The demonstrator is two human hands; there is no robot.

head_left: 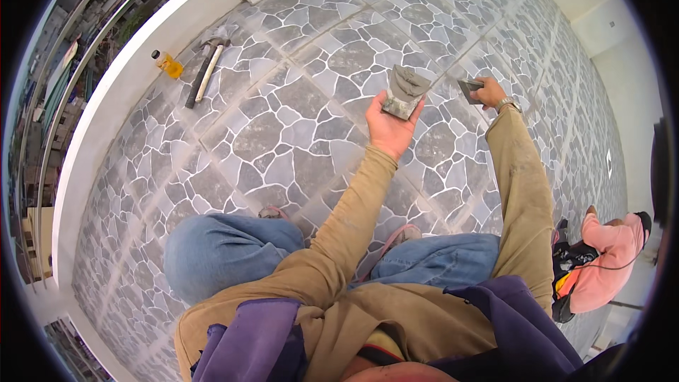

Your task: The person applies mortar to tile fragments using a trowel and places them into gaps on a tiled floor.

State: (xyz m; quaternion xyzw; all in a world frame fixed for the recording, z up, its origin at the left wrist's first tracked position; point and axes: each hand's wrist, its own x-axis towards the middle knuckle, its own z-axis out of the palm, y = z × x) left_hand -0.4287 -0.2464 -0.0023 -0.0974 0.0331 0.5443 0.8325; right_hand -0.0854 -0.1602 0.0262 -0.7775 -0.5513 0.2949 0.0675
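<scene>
Fingers [419,110] of the left hand [392,132] grip a flat grey slab [400,108] topped with soft grey paste [409,83], we see; apart from it, to the right, the right hand [489,92] is closed on a small, flat, dark-grey tool [468,90]. Beneath both we see grey stone-patterned tiles [283,134] with white lines. Far left, we find two long-handled tools [201,79], one black, one pale, beside an amber bottle [170,66]; near right, a person in pink [607,269].

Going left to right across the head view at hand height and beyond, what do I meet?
Bottle of amber liquid, black-handled hammer, left hand holding a mortar-laden plate, flat gray scraper, right hand, wristwatch, person in pink.
</scene>
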